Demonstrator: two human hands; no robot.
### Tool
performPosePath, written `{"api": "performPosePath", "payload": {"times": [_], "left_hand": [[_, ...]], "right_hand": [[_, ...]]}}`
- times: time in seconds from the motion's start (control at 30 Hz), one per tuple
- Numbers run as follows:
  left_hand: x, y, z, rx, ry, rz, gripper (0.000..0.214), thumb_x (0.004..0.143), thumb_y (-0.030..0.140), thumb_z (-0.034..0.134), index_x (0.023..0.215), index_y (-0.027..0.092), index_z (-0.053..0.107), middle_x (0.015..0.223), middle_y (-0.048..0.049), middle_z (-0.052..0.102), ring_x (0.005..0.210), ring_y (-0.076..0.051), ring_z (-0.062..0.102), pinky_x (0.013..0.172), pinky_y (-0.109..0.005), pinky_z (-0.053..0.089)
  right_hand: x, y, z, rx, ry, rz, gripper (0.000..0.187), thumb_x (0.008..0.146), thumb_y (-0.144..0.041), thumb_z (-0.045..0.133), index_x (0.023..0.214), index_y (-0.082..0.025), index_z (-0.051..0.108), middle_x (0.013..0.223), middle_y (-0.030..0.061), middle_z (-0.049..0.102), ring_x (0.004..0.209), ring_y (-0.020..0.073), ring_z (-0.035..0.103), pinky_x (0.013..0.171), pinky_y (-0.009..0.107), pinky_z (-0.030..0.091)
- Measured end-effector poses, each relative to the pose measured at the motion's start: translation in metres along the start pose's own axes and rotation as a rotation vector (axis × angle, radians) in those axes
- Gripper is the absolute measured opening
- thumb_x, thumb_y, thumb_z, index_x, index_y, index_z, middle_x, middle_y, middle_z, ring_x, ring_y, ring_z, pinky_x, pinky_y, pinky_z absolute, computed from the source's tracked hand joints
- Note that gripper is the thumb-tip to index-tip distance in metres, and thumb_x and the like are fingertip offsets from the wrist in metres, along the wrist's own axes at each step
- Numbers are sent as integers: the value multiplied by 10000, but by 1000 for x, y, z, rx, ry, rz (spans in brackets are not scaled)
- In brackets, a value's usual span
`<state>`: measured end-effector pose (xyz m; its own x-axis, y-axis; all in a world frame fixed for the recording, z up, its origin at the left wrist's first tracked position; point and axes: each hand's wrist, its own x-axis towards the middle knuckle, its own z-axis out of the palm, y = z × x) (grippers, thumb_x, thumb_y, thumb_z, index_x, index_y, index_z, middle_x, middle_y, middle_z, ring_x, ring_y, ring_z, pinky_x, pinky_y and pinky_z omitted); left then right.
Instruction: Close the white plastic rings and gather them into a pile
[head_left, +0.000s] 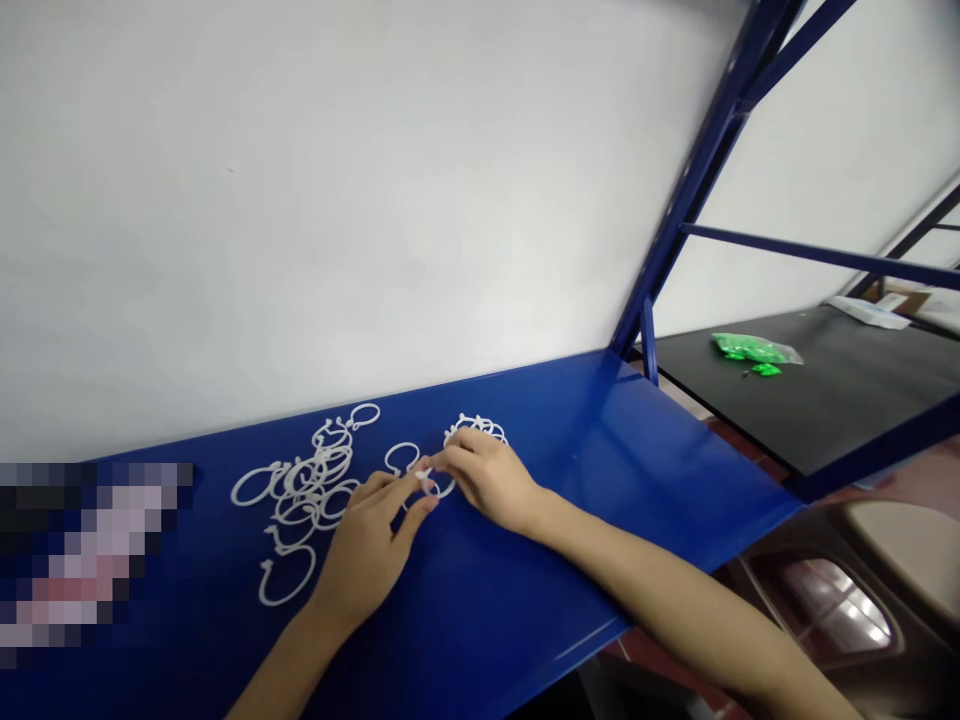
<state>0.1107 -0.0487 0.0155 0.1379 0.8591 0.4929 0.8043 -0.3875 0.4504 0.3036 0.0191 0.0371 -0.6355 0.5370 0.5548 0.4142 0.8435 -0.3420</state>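
My left hand (369,545) and my right hand (486,475) meet over the blue table, fingertips close together. Between them is a white open plastic ring with small knobbed ends, like a shower curtain ring (448,488). Both hands pinch it near its ends; the fingers cover part of it. Just behind the fingertips lies another white ring (403,455). To the left of my left hand spreads a loose pile of white rings (304,485), several overlapping. A smaller group of white rings (480,424) sits behind my right hand, partly hidden by it.
The blue tabletop (570,490) runs along a white wall (375,200). Blue metal frame posts (694,180) rise at its right end. Beyond stands a black table (825,390) with a bag of green pieces (750,349). A brown plastic chair (862,590) is at lower right. The far left is pixelated.
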Motion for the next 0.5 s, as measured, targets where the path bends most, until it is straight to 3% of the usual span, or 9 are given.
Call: {"api": "performPosePath", "payload": {"times": [0.1, 0.27, 0.4, 0.5], "left_hand": [[-2, -1, 7, 170, -14, 82, 324, 949, 402, 546, 1195, 241, 683, 1060, -56, 728, 988, -244, 630, 888, -414, 490], [-5, -9, 10, 250, -75, 120, 164, 929, 317, 573, 971, 251, 717, 1032, -42, 705, 964, -246, 606, 830, -412, 453], [-3, -9, 6, 197, -99, 112, 164, 946, 280, 542, 886, 253, 693, 991, -18, 702, 944, -230, 597, 830, -401, 438], [-1, -5, 1, 148, -44, 109, 165, 955, 296, 535, 904, 250, 685, 980, -19, 694, 932, -217, 600, 879, -398, 441]], "right_hand": [[4, 17, -7, -128, 56, 150, 186, 1011, -208, 506, 1061, -199, 684, 1034, 86, 638, 913, 178, 585, 795, 294, 493], [6, 41, -13, -190, 61, 364, 182, 996, -209, 535, 1099, -197, 685, 1040, 79, 638, 929, 184, 607, 794, 301, 508], [6, 46, -10, -163, 56, 407, 206, 974, -212, 569, 1161, -196, 653, 1029, 65, 655, 967, 189, 609, 839, 312, 505], [7, 47, -9, -150, 45, 402, 205, 972, -208, 567, 1156, -183, 653, 1009, 62, 673, 975, 200, 604, 859, 326, 500]]}}
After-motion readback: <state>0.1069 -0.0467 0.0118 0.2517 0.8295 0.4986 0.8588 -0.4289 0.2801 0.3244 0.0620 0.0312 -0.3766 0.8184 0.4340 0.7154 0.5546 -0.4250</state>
